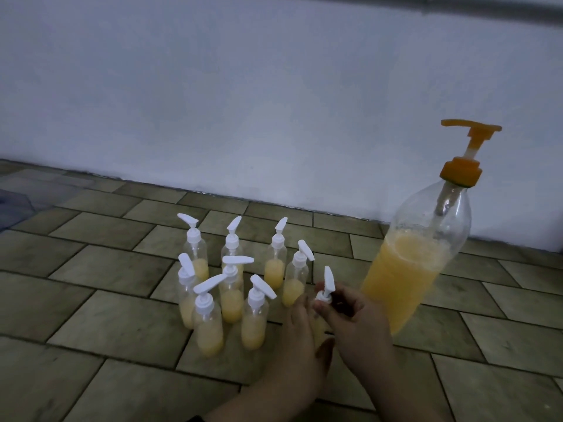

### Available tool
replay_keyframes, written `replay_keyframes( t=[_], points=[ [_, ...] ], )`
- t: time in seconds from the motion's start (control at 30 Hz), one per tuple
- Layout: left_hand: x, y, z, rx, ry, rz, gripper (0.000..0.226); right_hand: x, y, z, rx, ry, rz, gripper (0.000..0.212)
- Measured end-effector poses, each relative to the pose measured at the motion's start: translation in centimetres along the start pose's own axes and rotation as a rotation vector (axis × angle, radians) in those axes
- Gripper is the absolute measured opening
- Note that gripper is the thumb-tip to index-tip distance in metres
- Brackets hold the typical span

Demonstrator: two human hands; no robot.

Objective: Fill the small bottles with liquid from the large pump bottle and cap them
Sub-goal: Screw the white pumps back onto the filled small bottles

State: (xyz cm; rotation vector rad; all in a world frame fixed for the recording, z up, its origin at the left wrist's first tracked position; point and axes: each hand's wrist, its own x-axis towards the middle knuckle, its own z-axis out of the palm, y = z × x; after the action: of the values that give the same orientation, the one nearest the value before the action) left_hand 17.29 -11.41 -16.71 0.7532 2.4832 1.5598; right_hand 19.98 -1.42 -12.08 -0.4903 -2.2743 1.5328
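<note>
Several small clear bottles (231, 296) with white pump caps stand in a cluster on the tiled floor, each partly filled with yellow liquid. To their right stands the large clear pump bottle (411, 263) with an orange pump head, about half full of yellow liquid. Between the cluster and the large bottle, my left hand (300, 339) grips the body of another small bottle (319, 327), mostly hidden by the hand. My right hand (353, 318) pinches the collar of that bottle's white pump cap (327, 284), which sits on its neck.
A pale wall (274, 102) runs along the back of the brown tiled floor (106, 300). A grey pipe (518, 10) crosses the top right corner. A dim translucent object (12, 205) lies at the far left.
</note>
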Motion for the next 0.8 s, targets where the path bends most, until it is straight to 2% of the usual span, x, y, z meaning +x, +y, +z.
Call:
replay_keyframes(
  t=[0.03, 0.13, 0.17, 0.2, 0.23, 0.27, 0.3, 0.37, 0.4, 0.43, 0.47, 0.53, 0.6, 0.63, 0.7, 0.8],
  points=[
    [-0.5, -0.3, 0.0, 0.047, -0.006, -0.011, 0.069, 0.1, 0.2, -0.2, 0.003, -0.006, 0.000, 0.021],
    [-3.3, -1.7, -1.7, 0.105, 0.005, -0.095, 0.100, 0.6, 0.4, -1.0, -0.015, -0.043, -0.030, 0.020],
    [-4.5, -1.4, -2.9, 0.058, -0.023, -0.085, 0.084, 0.8, 0.3, -1.4, -0.023, -0.061, -0.032, 0.021],
    [-5.2, -0.9, -4.2, -0.051, -0.017, -0.062, 0.056, 1.0, 0.3, -1.7, -0.025, -0.074, -0.032, 0.023],
    [-5.6, 0.5, -5.4, -0.101, 0.015, -0.067, 0.041, 1.1, 0.3, -2.0, -0.033, -0.087, -0.033, 0.027],
    [-5.8, 1.8, -6.0, -0.096, 0.055, -0.043, 0.044, 1.1, 0.3, -2.4, -0.061, -0.101, -0.038, 0.035],
    [-6.6, 2.7, -6.9, -0.118, 0.131, 0.002, 0.040, 1.0, 0.2, -2.8, -0.113, -0.123, -0.043, 0.047],
    [-7.3, 2.6, -9.1, -0.235, 0.502, 0.093, 0.013, 0.6, -0.3, -3.8, -0.266, -0.193, -0.042, 0.074],
    [-6.4, 0.9, -10.9, -0.286, 0.686, 0.090, 0.017, 0.3, -0.9, -4.4, -0.346, -0.226, -0.047, 0.084],
    [-5.4, -0.6, -12.6, -0.355, 0.796, 0.059, 0.029, -0.2, -1.7, -5.0, -0.417, -0.223, -0.077, 0.088],
    [-4.2, -2.7, -14.7, -0.399, 0.930, 0.048, 0.040, -0.5, -2.6, -5.5, -0.463, -0.164, -0.142, 0.085],
    [-1.7, -5.5, -18.4, -0.382, 1.059, -0.037, 0.034, -0.9, -5.9, -5.9, -0.452, 0.015, -0.306, 0.065],
    [0.7, -7.1, -20.3, -0.283, 1.043, -0.125, 0.005, 0.2, -9.9, -4.7, -0.328, 0.054, -0.408, 0.044],
    [1.8, -7.5, -20.9, -0.218, 0.985, -0.153, 0.012, 1.5, -11.7, -3.3, -0.278, 0.011, -0.460, 0.040],
    [3.7, -8.2, -21.8, -0.236, 0.732, -0.188, 0.022, 5.0, -14.2, 0.1, -0.392, -0.159, -0.563, 0.041],
    [6.3, -9.8, -22.8, -0.288, 0.167, -0.220, 0.049, 10.4, -15.1, 6.1, -0.812, -0.502, -0.615, 0.053]
  ],
)
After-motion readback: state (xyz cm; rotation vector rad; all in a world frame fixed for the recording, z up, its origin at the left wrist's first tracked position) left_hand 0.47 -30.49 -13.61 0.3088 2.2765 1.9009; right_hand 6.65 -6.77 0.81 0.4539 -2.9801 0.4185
